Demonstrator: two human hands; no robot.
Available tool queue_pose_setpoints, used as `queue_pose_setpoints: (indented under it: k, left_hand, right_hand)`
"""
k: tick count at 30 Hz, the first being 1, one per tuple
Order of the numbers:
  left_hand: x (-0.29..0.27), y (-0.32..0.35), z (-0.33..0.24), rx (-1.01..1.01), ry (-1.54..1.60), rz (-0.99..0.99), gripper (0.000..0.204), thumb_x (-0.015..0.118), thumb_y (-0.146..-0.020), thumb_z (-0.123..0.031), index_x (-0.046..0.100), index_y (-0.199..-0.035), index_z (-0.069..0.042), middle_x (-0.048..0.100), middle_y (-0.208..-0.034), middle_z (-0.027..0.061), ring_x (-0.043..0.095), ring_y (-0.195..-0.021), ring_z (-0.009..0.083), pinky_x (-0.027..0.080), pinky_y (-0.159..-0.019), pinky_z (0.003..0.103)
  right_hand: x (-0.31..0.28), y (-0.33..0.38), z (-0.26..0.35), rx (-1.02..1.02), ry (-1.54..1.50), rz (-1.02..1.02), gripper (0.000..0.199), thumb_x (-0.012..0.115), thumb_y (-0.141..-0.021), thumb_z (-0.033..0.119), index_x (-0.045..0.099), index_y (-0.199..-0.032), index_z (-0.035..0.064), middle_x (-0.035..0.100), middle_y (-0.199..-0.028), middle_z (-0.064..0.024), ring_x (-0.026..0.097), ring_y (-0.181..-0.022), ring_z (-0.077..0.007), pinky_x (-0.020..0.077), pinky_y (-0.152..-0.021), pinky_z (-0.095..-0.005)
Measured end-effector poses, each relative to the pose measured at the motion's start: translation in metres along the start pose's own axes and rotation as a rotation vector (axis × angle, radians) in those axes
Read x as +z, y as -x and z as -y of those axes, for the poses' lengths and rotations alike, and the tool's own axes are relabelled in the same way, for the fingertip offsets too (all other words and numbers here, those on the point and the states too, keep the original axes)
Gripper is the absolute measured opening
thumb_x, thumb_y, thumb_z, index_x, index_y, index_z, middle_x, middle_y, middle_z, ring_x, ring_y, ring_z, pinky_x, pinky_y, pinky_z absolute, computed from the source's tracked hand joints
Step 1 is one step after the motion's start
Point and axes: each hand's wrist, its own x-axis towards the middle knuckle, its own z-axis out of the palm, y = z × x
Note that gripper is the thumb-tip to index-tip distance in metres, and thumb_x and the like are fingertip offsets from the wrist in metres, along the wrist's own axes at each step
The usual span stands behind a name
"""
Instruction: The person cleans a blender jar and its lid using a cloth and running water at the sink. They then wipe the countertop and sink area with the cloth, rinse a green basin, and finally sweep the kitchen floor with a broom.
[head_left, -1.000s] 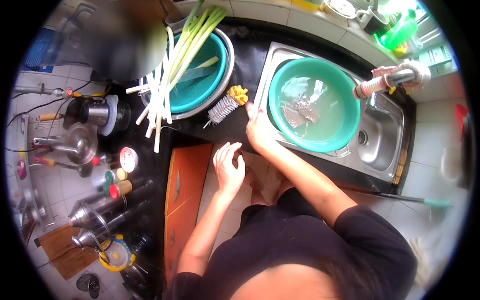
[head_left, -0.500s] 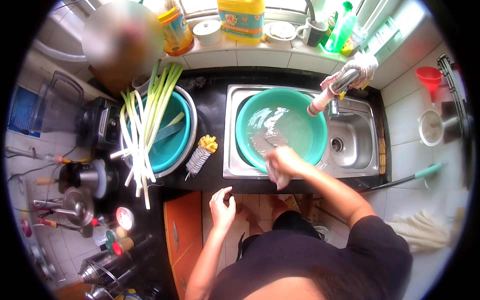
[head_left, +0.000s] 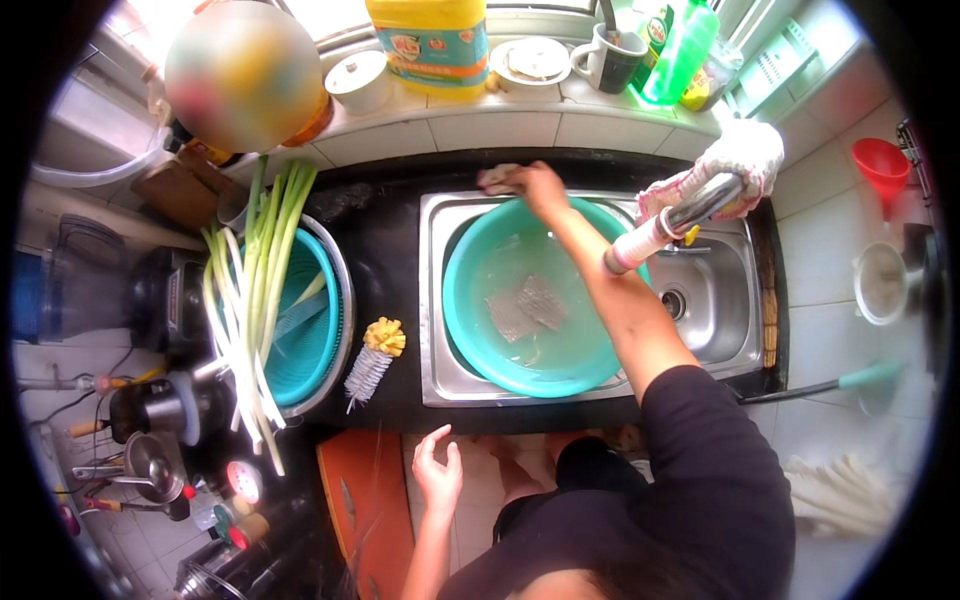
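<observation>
**Reaching a rag to the back rim of the sink**

Pressing down at the far edge of the steel sink [head_left: 436, 300], the right hand [head_left: 535, 183] has a crumpled, pale pinkish cloth [head_left: 497, 178] bunched under it. The cloth lies on the black worktop [head_left: 385, 240] just behind the sink's rim, poking out to the left of the knuckles. The fingers are curled together over it, clamped on the wad, though their tips are hidden beneath the hand.

Just in front of the cloth sits a round teal plastic basin [head_left: 470, 300] filling the sink, with water and two grey scouring pads [head_left: 528, 305] lying at its bottom. The forearm stretches right across this basin, and the chrome tap with a white tip [head_left: 660, 225] hangs close beside it. As I judge it, a careless pull back could knock the arm against the tap, or drag the cloth off the rim and into the water.

The left hand [head_left: 438, 475] hangs free below the worktop edge, fingers spread apart, holding nothing. Near it lie a yellow-headed bottle brush [head_left: 372, 355] and long green leeks [head_left: 250, 300] across a second teal basin [head_left: 315, 340]; a loose swing there might, I think, sweep the brush off.
</observation>
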Motion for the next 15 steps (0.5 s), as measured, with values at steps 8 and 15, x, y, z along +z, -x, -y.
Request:
queue_pose_setpoints:
  k: [8, 15]
  left_hand:
    - [0.003, -0.026, -0.03, 0.11, 0.056, 0.027, 0.025, 0.06, -0.077, -0.002, 0.063, -0.102, -0.002, 0.065, -0.1, 0.0121, 0.059, -0.097, 0.0263, 0.044, -0.089, 0.036]
    - [-0.003, -0.015, -0.028, 0.117, 0.089, 0.129, 0.025, 0.059, -0.076, -0.001, 0.063, -0.101, -0.001, 0.065, -0.101, 0.0117, 0.059, -0.098, 0.0251, 0.043, -0.091, 0.034]
  right_hand:
    - [-0.138, 0.072, -0.043, 0.351, -0.329, -0.306, 0.02, 0.051, -0.081, 0.009, 0.063, -0.087, -0.0058, 0.064, -0.089, -0.0184, 0.063, -0.08, -0.0309, 0.0512, -0.076, -0.0344]
    - [-0.103, 0.176, 0.036, 0.372, 0.268, -0.281, 0.028, 0.062, -0.082, 0.017, 0.059, -0.109, 0.0067, 0.061, -0.109, -0.0081, 0.058, -0.09, -0.0312, 0.0478, -0.08, -0.0389]
